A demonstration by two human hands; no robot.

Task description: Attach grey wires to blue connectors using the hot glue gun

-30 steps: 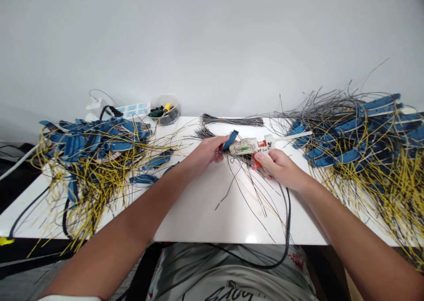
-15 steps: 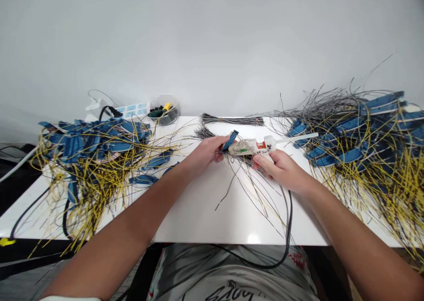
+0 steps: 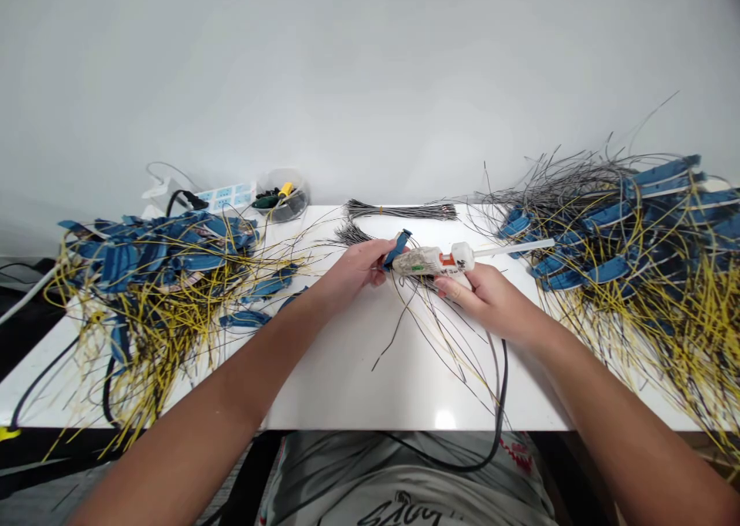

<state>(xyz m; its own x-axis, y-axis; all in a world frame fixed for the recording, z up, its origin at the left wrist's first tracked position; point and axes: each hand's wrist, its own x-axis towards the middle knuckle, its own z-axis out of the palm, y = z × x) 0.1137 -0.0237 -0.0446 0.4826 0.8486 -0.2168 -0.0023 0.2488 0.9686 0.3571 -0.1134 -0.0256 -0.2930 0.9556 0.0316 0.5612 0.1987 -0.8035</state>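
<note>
My left hand (image 3: 368, 265) pinches a small blue piece (image 3: 397, 249) with thin wires hanging beneath it, near the middle of the white table (image 3: 370, 391). Wrapped round the handle of a white glue gun (image 3: 431, 261) is my right hand (image 3: 482, 295). The gun's nozzle points left and sits right beside the blue piece; whether they touch I cannot tell. A white glue stick (image 3: 514, 247) sticks out of its rear, to the right. Black and yellow wires (image 3: 445, 333) spread over the table below the gun.
Piles of blue pieces with yellow and black wires lie at left (image 3: 150, 256) and right (image 3: 613, 268). Behind are a dark wire bundle (image 3: 401, 210), a clear bowl (image 3: 297, 202) and a power strip (image 3: 228, 196). The gun's black cable (image 3: 502, 387) hangs over the front edge.
The view has shifted slightly. The glue gun's body has tilted a little in my right hand, and its orange part shows differently. My left hand keeps its hold on the blue piece.
</note>
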